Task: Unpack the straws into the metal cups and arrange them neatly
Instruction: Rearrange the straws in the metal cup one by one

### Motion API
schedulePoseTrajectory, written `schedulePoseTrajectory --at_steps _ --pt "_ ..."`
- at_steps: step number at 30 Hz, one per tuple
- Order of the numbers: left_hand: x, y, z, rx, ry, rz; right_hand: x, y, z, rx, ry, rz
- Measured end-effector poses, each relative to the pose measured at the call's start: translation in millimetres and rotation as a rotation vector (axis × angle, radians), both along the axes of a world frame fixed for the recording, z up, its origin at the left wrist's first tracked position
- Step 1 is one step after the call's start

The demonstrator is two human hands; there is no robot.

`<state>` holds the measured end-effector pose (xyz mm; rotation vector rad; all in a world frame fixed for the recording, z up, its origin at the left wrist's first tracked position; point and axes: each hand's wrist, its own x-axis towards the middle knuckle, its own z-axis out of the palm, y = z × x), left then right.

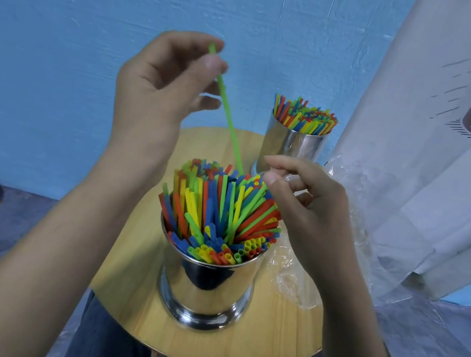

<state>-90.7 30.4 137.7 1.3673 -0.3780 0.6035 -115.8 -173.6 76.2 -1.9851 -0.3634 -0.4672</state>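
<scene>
Left hand [162, 85] pinches a green straw [230, 125] near its top, tip angled down at the packed near metal cup [205, 290] on the desk [130, 300], likely to slot it in. Right hand [306, 207] hovers beside, fingers [276, 161] loosely curled and empty, probably ready to guide.

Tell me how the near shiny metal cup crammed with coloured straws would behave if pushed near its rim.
The near shiny metal cup probably tips rather than slides: it stands tall on a foot narrower than its rim. Its coloured straws fan loosely outward, so likely spill.
</scene>
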Motion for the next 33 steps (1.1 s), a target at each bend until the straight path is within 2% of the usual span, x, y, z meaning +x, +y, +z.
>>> schedulePoseTrajectory --at_steps 6,10,13,15,18,20,22,24,27,31,33 --pt "-3 9 0 -0.261 -0.013 0.050 0 1 1 0.008 0.005 -0.001" --pt "0 11 -7 -0.335 0.067 0.016 0 1 1 0.036 -0.042 0.007" --pt "3 11 -15 -0.339 0.160 0.037 -2 -1 3 0.152 -0.093 0.015" --pt "6 13 -20 -0.238 0.240 0.095 -5 -4 7 0.340 -0.067 0.062" --pt "10 18 -26 0.103 0.395 0.118 -7 -9 14 0.632 0.004 0.106" --pt "10 18 -29 0.370 0.467 0.036 -7 -13 19 0.771 0.005 0.087" --pt "8 14 -27 0.555 0.471 -0.056 -8 -17 23 0.831 -0.047 0.033" --pt "6 9 -21 0.686 0.443 -0.138 -9 -19 25 0.831 -0.115 -0.048" --pt "7 3 -12 0.827 0.430 -0.248 -11 -19 26 0.728 -0.177 -0.125" --pt "15 -5 -11 1.050 0.413 -0.271 -11 -13 20 0.491 -0.192 -0.098" --pt "17 -7 -11 1.074 0.406 -0.270 -11 -9 14 0.383 -0.185 -0.056"
